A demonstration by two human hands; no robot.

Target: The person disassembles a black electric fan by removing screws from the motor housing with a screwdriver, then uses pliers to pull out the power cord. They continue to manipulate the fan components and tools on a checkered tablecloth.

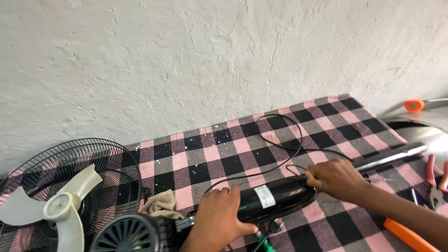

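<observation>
Hands grip a glossy black cylinder (275,198), seemingly a fan's motor housing, that lies on its side near the front edge of the checked cloth (326,121). It is rounded at the right end, carries a white rectangular label on its upper face, and throws back a soft shine like smooth plastic. The left hand (219,219) lies over its left portion, fingers curled together around the body with the thumb low on the near side. The right hand (336,179) closes on the right end, fingers bunched where a thin black cable (280,140) meets the housing; whether they pinch the cable itself is hard to make out.

The cable loops loosely across the pink, grey and black cloth behind the cylinder, and the cloth there is flecked with white crumbs but otherwise open up to the rough plastered wall (186,56). To the left, room is tight: a black wire fan guard (107,158), a cream fan blade (65,205), a ribbed black round grille (126,235) and a crumpled beige rag (161,205) crowd the corner. On the right lie a grey metal bar (396,156), red-handled pliers (434,179) and an orange tool handle (408,235).
</observation>
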